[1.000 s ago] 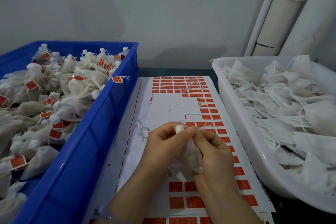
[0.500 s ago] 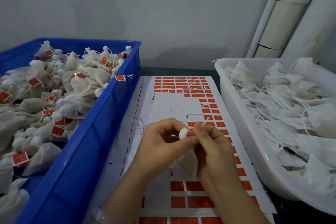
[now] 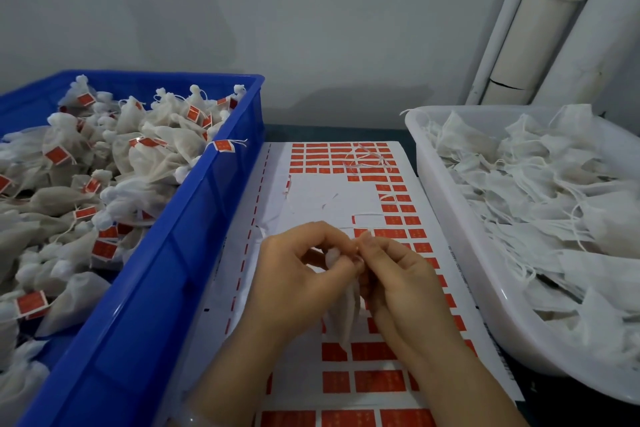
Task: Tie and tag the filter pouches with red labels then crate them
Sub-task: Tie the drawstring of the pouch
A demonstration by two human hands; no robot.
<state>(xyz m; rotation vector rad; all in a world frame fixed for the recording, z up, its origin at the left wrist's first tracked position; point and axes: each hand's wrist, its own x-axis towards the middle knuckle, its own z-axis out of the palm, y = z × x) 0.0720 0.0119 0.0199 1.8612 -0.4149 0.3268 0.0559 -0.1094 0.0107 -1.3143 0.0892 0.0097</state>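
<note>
A small white filter pouch [image 3: 344, 315] hangs between my hands above the label sheet [image 3: 311, 204], its gathered neck up at my fingertips. My left hand [image 3: 298, 274] pinches the neck from the left. My right hand [image 3: 398, 281] pinches at the neck from the right, fingertips meeting the left ones; any string there is too fine to make out. The sheet carries rows of red labels [image 3: 394, 218], with a bare white patch in its middle. The blue crate [image 3: 194, 253] on the left holds several tied pouches with red tags.
A white tub [image 3: 460, 239] on the right is filled with untied pouches and loose strings. Cut string bits [image 3: 367, 159] lie on the far end of the sheet. Pale pipes [image 3: 540, 28] run up the grey wall at the back right.
Both hands stayed over the sheet's middle, working at the pouch's neck. The pouch has turned and now hangs narrower, straight down between the palms.
</note>
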